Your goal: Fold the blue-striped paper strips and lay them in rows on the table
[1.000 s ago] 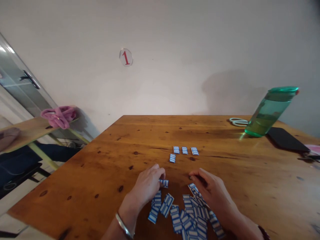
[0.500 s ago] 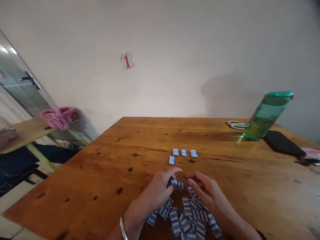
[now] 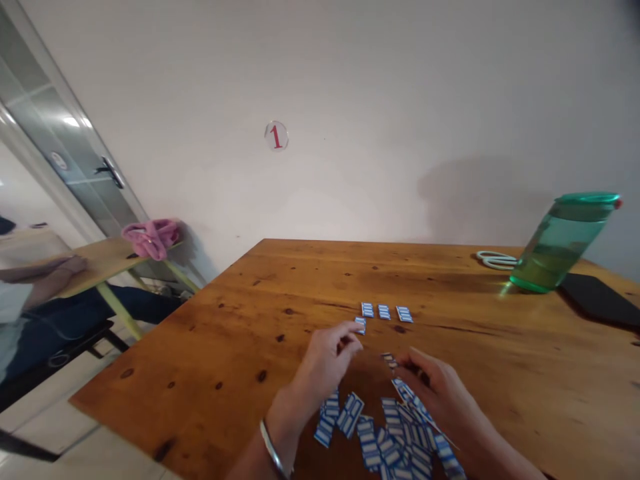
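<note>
Small cards with blue and white stripes lie in a loose heap (image 3: 395,440) near me on the wooden table (image 3: 300,280). Beyond them, three cards (image 3: 383,312) form a short row, with another card (image 3: 361,325) just below its left end. My left hand (image 3: 330,357) is beside that lower card, its fingertips overlapping it; whether they touch is unclear. Its fingers are bent and apart, with no card visible in them. Pinched at the fingertips of my right hand (image 3: 440,387) is one striped card (image 3: 389,361), held above the heap's far edge.
A green water bottle (image 3: 565,243) stands at the right, by a white cable (image 3: 495,259) and a flat black object (image 3: 600,300). To the left, another person's arms (image 3: 55,273) rest on a lower table, near a pink cloth item (image 3: 151,238).
The card at my left hand is now in my right hand's fingertips. My left hand has moved forward to the lower card. The view has turned slightly left.
</note>
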{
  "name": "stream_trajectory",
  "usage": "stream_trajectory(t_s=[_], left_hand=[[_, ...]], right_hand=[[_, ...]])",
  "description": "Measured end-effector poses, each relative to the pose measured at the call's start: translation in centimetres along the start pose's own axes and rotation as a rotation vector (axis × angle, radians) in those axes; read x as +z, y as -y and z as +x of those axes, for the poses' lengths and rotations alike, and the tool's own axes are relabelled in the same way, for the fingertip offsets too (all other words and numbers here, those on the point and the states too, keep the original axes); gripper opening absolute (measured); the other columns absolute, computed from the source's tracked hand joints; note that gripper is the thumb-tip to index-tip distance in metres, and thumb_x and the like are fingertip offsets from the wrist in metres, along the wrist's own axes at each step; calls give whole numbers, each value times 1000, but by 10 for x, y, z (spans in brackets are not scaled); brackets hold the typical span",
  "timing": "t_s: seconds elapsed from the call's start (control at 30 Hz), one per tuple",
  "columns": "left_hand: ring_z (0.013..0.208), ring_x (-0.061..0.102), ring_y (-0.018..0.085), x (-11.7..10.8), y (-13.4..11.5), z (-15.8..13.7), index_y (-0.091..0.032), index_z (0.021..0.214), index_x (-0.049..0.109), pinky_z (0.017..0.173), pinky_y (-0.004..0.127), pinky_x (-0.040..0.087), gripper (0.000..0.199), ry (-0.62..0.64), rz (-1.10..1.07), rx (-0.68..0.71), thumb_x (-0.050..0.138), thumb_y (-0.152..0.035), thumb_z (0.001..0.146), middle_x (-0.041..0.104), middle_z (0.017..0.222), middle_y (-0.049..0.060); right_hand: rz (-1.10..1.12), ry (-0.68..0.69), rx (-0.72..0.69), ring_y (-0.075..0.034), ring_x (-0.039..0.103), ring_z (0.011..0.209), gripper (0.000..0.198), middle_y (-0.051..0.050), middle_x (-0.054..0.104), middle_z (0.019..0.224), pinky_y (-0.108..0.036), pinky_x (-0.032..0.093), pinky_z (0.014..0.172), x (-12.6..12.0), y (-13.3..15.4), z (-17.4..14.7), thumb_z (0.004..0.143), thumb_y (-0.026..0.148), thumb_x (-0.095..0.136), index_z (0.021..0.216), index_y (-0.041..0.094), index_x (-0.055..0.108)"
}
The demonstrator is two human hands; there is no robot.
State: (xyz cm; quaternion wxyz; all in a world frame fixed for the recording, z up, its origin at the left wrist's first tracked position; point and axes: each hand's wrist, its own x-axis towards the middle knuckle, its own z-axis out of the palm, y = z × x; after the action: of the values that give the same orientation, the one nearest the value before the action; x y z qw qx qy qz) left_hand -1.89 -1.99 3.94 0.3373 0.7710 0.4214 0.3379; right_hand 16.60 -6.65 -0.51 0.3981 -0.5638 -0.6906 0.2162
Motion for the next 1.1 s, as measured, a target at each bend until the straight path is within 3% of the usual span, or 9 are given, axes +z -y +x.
stream_trajectory(t_s=[0.1, 0.2, 0.33, 0.43, 0.8, 0.93, 1.1], left_hand=[[73, 59, 15, -23, 0, -3, -17, 97, 63, 69, 24, 42, 25, -104, 98, -74, 47, -21, 78, 67, 81, 3], [80, 59, 18, -37, 2, -20, -19, 91, 62, 70, 26, 41, 21, -12, 307, -168, 48, -20, 76, 67, 86, 4], [83, 58, 22, -34, 11, -52, -19, 86, 58, 68, 31, 40, 17, 59, 617, -364, 45, -26, 79, 63, 91, 6], [89, 56, 22, -26, 17, -65, -19, 87, 56, 71, 31, 38, 16, 67, 750, -431, 45, -26, 79, 59, 95, 6], [87, 55, 16, -17, 24, -61, -19, 78, 56, 74, 25, 38, 11, 71, 663, -437, 46, -14, 78, 58, 88, 3], [93, 54, 18, -13, 19, -63, -19, 90, 56, 73, 26, 39, 17, 60, 723, -450, 43, -14, 80, 56, 99, 4], [94, 56, 19, -8, 14, -63, -19, 90, 58, 74, 29, 39, 26, 109, 827, -442, 35, -9, 81, 58, 98, 5]], right_hand=[[2, -41, 35, -14, 49, 53, 26, 0, 58, 58, -23, 37, 48, -4, -6, 2, 81, 36, 44, 70, 19, 59], [28, -63, 53, -15, 53, 56, 25, -1, 62, 63, -23, 40, 51, -5, -10, 3, 80, 37, 45, 77, 19, 62], [30, -88, 48, -15, 53, 55, 25, 0, 61, 62, -22, 40, 50, -3, -10, 2, 80, 38, 45, 77, 19, 62], [39, -98, 69, -14, 51, 54, 26, 0, 60, 62, -22, 40, 49, 0, -8, 2, 79, 39, 45, 76, 18, 61], [67, -98, 108, -13, 42, 51, 28, 2, 49, 56, -23, 35, 47, -3, -4, 2, 79, 43, 44, 69, 19, 56], [102, -92, 102, -14, 44, 55, 27, 1, 51, 60, -23, 36, 49, -2, -2, 0, 80, 41, 44, 70, 19, 55], [103, -103, 99, -13, 45, 55, 25, 1, 52, 60, -23, 36, 50, -1, -1, 0, 82, 38, 43, 71, 19, 55]])
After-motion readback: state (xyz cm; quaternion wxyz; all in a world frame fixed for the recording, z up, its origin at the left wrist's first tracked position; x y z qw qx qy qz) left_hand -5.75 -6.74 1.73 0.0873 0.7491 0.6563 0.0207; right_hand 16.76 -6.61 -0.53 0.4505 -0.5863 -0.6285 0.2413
